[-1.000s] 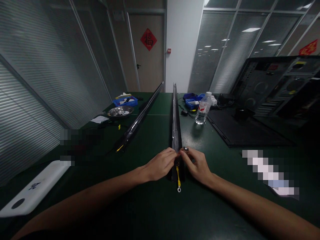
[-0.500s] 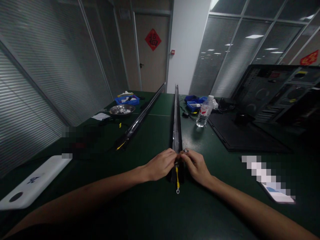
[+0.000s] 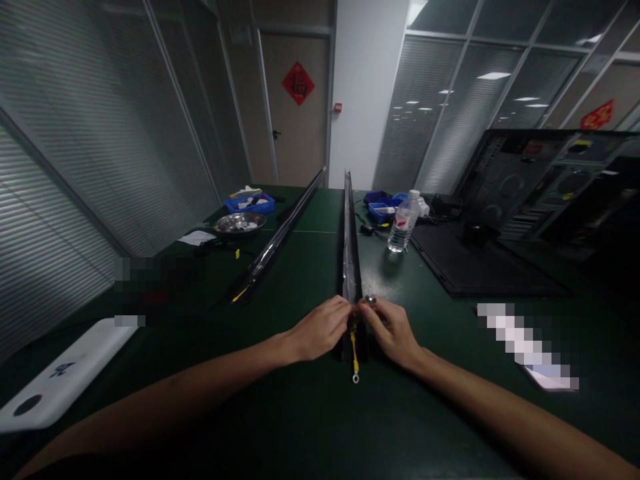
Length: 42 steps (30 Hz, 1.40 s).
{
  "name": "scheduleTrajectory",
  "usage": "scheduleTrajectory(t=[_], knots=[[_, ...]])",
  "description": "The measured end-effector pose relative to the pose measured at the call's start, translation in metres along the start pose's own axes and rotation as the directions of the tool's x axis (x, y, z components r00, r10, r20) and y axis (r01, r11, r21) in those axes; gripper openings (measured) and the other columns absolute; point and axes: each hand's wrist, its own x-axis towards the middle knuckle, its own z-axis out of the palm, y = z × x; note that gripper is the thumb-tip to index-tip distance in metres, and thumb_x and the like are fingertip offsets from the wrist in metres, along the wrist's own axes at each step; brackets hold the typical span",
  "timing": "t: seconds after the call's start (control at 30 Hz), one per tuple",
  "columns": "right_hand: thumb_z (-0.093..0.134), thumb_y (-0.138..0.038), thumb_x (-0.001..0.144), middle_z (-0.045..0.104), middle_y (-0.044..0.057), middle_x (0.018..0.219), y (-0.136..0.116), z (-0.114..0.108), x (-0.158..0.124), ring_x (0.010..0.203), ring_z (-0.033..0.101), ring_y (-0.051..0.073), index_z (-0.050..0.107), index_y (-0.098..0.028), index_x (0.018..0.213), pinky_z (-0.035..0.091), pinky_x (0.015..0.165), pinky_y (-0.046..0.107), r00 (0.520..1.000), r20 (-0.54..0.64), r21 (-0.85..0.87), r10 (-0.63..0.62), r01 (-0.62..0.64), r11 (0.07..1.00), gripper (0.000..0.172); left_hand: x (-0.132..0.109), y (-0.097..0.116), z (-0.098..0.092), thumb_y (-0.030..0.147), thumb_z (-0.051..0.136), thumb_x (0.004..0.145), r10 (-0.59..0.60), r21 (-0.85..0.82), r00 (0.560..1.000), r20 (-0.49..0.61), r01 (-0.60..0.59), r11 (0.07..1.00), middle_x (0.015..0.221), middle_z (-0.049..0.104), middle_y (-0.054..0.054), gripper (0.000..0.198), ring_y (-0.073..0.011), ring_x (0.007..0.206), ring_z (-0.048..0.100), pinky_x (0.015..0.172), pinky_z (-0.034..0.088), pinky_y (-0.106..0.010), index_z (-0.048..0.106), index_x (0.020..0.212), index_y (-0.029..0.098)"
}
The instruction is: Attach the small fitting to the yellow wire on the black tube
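Note:
A long black channel-shaped strip (image 3: 351, 260) runs away from me along the table, its near end under my hands. My left hand (image 3: 323, 330) has its fingers closed at the left edge of this end. Opposite it, my right hand (image 3: 393, 330) is closed in a pinch at the right edge, the two sets of fingertips almost meeting above the channel. What lies between the fingertips is hidden. A small shiny round piece (image 3: 370, 300) shows on the right hand's fingers. Below the hands, a yellow wire (image 3: 355, 353) with a ring terminal (image 3: 355, 378) sticks out toward me.
A second black strip (image 3: 280, 237) lies to the left. Beyond it are a metal bowl (image 3: 240, 224) and a blue tray (image 3: 250, 204). Rightward stand a water bottle (image 3: 404, 223), blue bins (image 3: 383, 212), a black panel (image 3: 480, 260) and a phone (image 3: 545, 373). A white case (image 3: 65, 373) lies left.
The view has shifted slightly, moving the surroundings a little to the left. Both hands keep the same pinch at the strip's near end.

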Motion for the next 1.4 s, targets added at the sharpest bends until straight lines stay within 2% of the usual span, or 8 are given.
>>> scheduleTrajectory(t=[0.23, 0.5, 0.77, 1.07, 1.4], knots=[[0.049, -0.03, 0.105, 0.062, 0.003, 0.077, -0.0016, -0.0003, 0.0008, 0.066, 0.058, 0.016, 0.065, -0.019, 0.089, 0.047, 0.063, 0.027, 1.0, 0.007, -0.024, -0.024, 0.024, 0.999, 0.025, -0.0006, -0.0029, 0.0026, 0.013, 0.036, 0.103, -0.001, -0.004, 1.0, -0.006, 0.001, 1.0, 0.104, 0.059, -0.009, 0.021, -0.0226, 0.104, 0.056, 0.096, 0.05, -0.038, 0.056, 0.106, 0.016], [0.05, -0.032, 0.104, 0.064, 0.003, 0.077, -0.0015, -0.0005, 0.0014, 0.065, 0.06, 0.016, 0.066, -0.017, 0.09, 0.047, 0.061, 0.027, 0.999, -0.035, -0.007, 0.041, -0.041, 0.999, 0.026, -0.0004, 0.0013, -0.0016, 0.013, 0.037, 0.104, -0.004, -0.013, 1.0, 0.006, 0.004, 1.0, 0.11, 0.06, -0.01, 0.022, -0.0223, 0.107, 0.056, 0.098, 0.051, -0.038, 0.057, 0.113, 0.016], [0.05, -0.03, 0.104, 0.064, 0.003, 0.077, 0.0011, 0.0008, -0.0016, 0.064, 0.059, 0.016, 0.064, -0.018, 0.089, 0.046, 0.06, 0.026, 0.999, -0.033, -0.032, 0.018, -0.019, 0.999, 0.024, -0.0006, -0.0008, 0.0007, 0.013, 0.035, 0.105, 0.004, 0.0, 1.0, 0.009, -0.004, 1.0, 0.111, 0.06, -0.01, 0.024, -0.0226, 0.108, 0.056, 0.1, 0.049, -0.038, 0.056, 0.117, 0.015], [0.052, -0.022, 0.102, 0.059, 0.001, 0.073, 0.0009, 0.0029, -0.005, 0.059, 0.055, 0.014, 0.063, -0.018, 0.092, 0.042, 0.058, 0.026, 0.993, -0.034, -0.115, -0.113, 0.108, 0.987, 0.015, -0.001, -0.0018, 0.0014, 0.012, 0.035, 0.103, 0.01, 0.044, 1.0, 0.013, -0.011, 0.999, 0.106, 0.059, -0.009, 0.02, -0.0224, 0.106, 0.055, 0.097, 0.049, -0.037, 0.055, 0.107, 0.015], [0.051, -0.021, 0.103, 0.062, 0.003, 0.077, 0.0011, 0.0007, -0.0044, 0.064, 0.059, 0.015, 0.063, -0.018, 0.093, 0.045, 0.062, 0.027, 0.995, -0.018, -0.094, -0.096, 0.094, 0.991, 0.016, -0.0001, -0.0023, 0.0017, 0.012, 0.035, 0.103, 0.016, 0.042, 1.0, 0.014, -0.017, 0.999, 0.103, 0.058, -0.009, 0.019, -0.022, 0.104, 0.054, 0.095, 0.049, -0.036, 0.054, 0.103, 0.015]])
